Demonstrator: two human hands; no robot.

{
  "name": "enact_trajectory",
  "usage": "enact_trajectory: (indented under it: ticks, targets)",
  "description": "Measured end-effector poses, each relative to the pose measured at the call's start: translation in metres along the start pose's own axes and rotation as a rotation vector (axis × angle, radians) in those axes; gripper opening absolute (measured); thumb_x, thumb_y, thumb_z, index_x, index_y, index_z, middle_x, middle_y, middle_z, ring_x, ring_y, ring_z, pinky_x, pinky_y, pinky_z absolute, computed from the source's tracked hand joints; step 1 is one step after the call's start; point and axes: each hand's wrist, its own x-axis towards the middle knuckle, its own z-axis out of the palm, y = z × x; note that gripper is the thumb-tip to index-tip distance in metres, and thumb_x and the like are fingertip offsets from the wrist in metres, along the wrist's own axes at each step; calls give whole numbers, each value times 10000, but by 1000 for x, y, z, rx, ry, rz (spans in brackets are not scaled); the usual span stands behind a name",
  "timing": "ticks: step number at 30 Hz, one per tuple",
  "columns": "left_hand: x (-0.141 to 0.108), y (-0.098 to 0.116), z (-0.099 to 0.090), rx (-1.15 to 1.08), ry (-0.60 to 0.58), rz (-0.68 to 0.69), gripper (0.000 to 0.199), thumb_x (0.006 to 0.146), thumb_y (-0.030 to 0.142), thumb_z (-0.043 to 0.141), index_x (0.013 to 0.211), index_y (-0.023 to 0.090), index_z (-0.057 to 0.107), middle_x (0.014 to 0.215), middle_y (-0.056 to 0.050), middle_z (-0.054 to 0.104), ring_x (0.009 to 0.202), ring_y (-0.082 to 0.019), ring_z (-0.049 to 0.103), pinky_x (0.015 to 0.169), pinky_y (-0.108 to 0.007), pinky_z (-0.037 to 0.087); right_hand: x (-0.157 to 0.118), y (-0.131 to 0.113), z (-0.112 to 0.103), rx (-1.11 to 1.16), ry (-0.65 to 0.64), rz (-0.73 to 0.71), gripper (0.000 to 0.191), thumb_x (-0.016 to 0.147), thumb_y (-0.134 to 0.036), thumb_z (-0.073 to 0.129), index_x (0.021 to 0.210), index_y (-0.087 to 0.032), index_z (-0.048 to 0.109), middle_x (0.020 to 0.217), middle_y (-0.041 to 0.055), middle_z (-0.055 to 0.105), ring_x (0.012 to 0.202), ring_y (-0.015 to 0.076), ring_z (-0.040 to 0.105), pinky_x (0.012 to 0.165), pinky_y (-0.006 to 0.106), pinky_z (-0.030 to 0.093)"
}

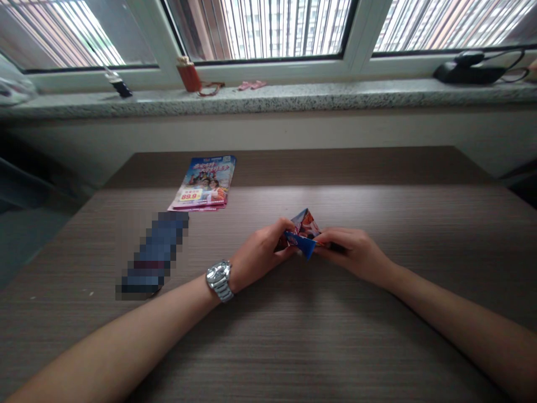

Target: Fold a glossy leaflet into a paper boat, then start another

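Observation:
Between my hands, a small piece of folded printed paper [307, 225], blue and red, is held a little above the table. My left hand [268, 243], with a silver watch [220, 280] on the wrist, pinches the paper's left side between thumb and fingers. On the paper's right side, the fingertips of my right hand [354, 250] are closed on its edge. The paper has a pointed top and a blue flap that points down. Parts of it are hidden behind the fingers.
A stack of printed leaflets [205, 182] lies at the back left of the wooden table [398, 201]. Nearer is a pixelated dark blue flat object [155, 254]. On the stone windowsill [335, 98] stand a reddish-orange container [188, 75] and a black device [467, 70].

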Motion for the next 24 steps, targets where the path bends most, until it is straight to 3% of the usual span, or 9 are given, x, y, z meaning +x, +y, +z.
enact_trajectory:
  ticks: [7, 14, 20, 24]
  targets:
    - [1, 4, -2, -71, -21, -58, 344, 890, 219, 721, 1145, 227, 489, 803, 45, 677, 645, -107, 654, 574, -169, 451, -2, 4, 1, 40, -32, 51, 99, 983, -256, 613, 972, -202, 696, 820, 11, 720, 687, 128, 647, 639, 231, 469]
    - [2, 6, -4, -148, -77, -63, 292, 903, 245, 718, 1129, 208, 537, 905, 4, 722, 741, -126, 690, 669, -203, 506, 1, 3, 0, 120, -15, 70, 91, 981, -241, 606, 960, -214, 690, 960, 41, 717, 842, 155, 666, 756, 258, 496]
    - [4, 9, -8, -114, -93, -63, 259, 906, 279, 728, 1110, 197, 592, 975, -17, 738, 780, -138, 688, 706, -227, 501, -2, 4, 1, 141, -39, 205, 113, 962, -301, 633, 1000, -206, 682, 845, 16, 723, 700, 148, 646, 635, 254, 483]
    - [4, 10, -9, -98, -105, -56, 241, 911, 249, 711, 1118, 192, 600, 985, -22, 733, 802, -144, 681, 719, -238, 493, -2, 5, 2, 80, -48, 227, 139, 967, -315, 611, 950, -200, 685, 837, 27, 737, 723, 165, 659, 656, 273, 480]
